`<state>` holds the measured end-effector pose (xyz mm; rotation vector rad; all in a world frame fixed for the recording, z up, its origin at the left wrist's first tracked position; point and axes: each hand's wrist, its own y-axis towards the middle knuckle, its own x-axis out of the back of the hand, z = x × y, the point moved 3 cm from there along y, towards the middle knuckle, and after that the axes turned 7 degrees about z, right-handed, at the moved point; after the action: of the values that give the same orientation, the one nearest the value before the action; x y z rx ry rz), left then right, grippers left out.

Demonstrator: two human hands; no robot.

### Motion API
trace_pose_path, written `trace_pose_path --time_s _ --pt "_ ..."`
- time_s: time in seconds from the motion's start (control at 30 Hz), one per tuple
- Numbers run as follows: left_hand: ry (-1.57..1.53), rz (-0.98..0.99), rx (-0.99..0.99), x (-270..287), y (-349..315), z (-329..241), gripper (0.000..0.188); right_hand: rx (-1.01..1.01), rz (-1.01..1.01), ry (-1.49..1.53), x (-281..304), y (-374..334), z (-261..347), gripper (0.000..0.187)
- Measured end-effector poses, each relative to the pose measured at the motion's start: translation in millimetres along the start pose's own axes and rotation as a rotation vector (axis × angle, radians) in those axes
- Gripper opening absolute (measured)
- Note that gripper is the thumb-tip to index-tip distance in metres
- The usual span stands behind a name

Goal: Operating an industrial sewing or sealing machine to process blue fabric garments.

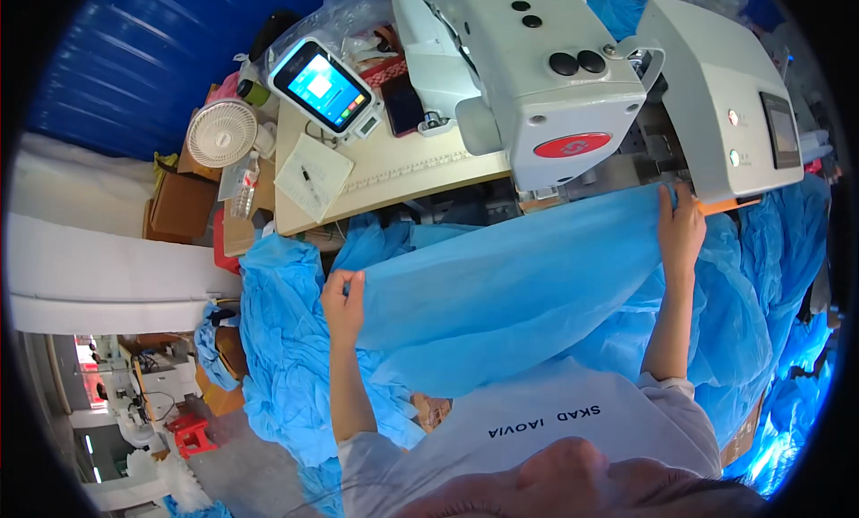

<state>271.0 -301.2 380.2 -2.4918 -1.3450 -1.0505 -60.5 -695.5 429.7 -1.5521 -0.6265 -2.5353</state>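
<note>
A thin light-blue sheet of fabric [510,276] is stretched between my two hands, its far edge running along the front of a white sewing machine [573,97]. My left hand [344,305] pinches the sheet's left end between thumb and fingers. Over at the right end, my right hand [682,227] grips the same sheet close to the machine's front. Beside the right hand stands a white machine housing [716,106] with a small dark screen and an orange strip [729,207] at its base. The sheet's lower part hangs down toward my body.
Heaps of blue fabric lie at left [282,339] and right [734,312]. On the pale tabletop [420,178] are a control screen [322,84], a notebook [313,176] with a pen, and a dark phone [403,105]. A fan [222,133] and plastic bottle [246,189] stand left.
</note>
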Motion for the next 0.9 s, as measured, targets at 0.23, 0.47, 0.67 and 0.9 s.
trace_pose_path --time_s 0.23,0.47,0.67,0.9 --pt "0.061 0.043 0.063 -25.9 38.9 -2.8 0.018 0.318 -0.206 -0.239 -23.3 31.7 4.0 0.026" --pt "0.475 -0.003 -0.276 -27.4 -18.9 17.5 0.018 0.184 -0.091 -0.172 -62.4 43.7 -61.9 0.038" --pt "0.479 0.039 -0.223 7.4 -34.1 132.0 0.009 0.211 -0.103 0.262 -52.2 36.6 -94.1 0.028" --pt "1.221 -0.295 1.143 90.7 -126.6 369.8 0.045 0.065 -0.011 0.326 -90.1 -20.3 -158.1 0.04"
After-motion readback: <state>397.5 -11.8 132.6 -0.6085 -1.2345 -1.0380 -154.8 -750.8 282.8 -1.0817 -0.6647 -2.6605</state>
